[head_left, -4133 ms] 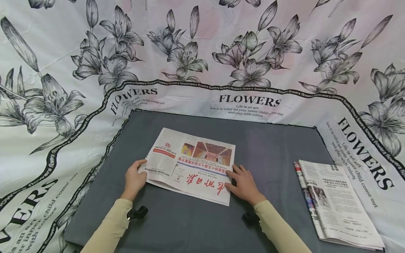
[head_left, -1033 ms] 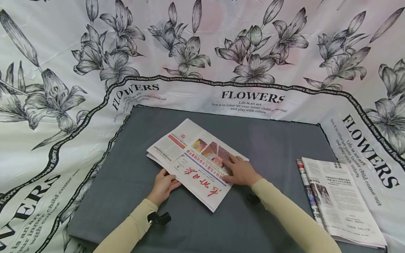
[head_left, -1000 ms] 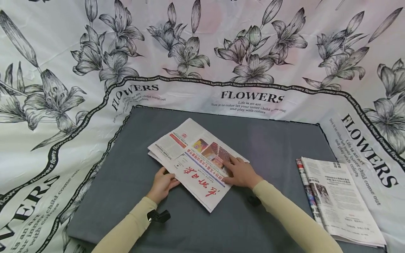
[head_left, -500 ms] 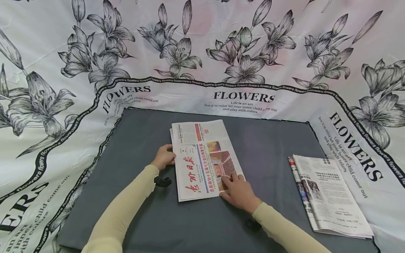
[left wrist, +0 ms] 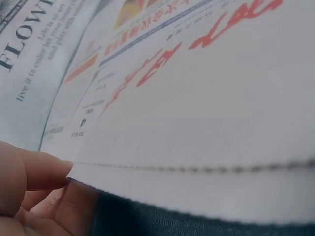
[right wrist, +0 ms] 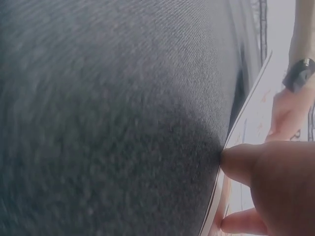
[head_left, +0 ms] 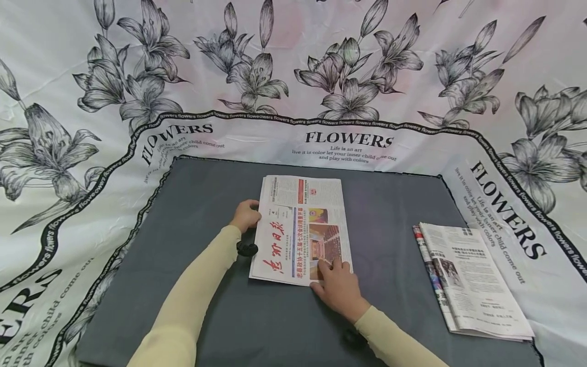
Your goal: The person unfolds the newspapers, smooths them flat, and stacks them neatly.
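Note:
A folded newspaper (head_left: 300, 229) with red headline characters and a colour photo lies mid-table, its long sides running away from me. At its left edge my left hand (head_left: 246, 215) pinches the sheets; in the left wrist view the thumb (left wrist: 44, 169) is on top at the corner of the paper (left wrist: 197, 132), with fingers underneath. My right hand (head_left: 340, 288) rests on the near right corner, fingertips on the photo and thumb at the near edge. The right wrist view shows that thumb (right wrist: 241, 160) against the paper's thin edge.
Another stack of folded newspapers (head_left: 477, 280) lies at the right side of the dark grey table (head_left: 390, 204). A white floral cloth (head_left: 257, 140) hangs behind and along both sides of the table.
The newspaper has been turned about a quarter turn, so its headline now runs along the left side. My left hand has moved from its near edge to its left edge; my right hand stays at the right.

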Available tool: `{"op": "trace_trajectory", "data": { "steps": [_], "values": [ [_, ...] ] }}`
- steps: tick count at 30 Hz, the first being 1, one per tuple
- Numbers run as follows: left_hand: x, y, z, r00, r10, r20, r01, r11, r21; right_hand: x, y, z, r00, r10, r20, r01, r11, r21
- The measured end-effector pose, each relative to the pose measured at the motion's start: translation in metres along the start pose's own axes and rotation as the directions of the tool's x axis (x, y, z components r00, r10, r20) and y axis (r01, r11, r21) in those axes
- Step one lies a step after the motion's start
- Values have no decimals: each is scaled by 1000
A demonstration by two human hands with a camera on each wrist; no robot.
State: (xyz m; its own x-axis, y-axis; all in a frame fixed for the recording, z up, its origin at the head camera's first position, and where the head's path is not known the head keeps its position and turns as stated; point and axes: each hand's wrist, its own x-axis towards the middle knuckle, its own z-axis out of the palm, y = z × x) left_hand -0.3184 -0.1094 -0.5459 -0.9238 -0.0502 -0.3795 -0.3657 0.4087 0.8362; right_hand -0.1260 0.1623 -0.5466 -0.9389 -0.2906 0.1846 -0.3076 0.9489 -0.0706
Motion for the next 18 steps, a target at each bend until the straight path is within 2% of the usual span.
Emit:
{"op": "trace_trajectory", "data": {
  "steps": [8, 14, 18],
  "values": [
    [-2, -1, 2, 1000, 14, 18, -13, 998, -66, -1, 0, 1, 999, 29, 17, -29, 1000, -1],
    [-8, -4, 2, 998, 20, 63, -10, 990, -143, -1, 1, -1, 998, 35, 42, -35, 999, -10],
    [-17, -11, -1, 994, 14, 110, 8, 979, -202, -1, 1, -3, 998, 29, 50, -29, 1000, -5]
  ]
}}
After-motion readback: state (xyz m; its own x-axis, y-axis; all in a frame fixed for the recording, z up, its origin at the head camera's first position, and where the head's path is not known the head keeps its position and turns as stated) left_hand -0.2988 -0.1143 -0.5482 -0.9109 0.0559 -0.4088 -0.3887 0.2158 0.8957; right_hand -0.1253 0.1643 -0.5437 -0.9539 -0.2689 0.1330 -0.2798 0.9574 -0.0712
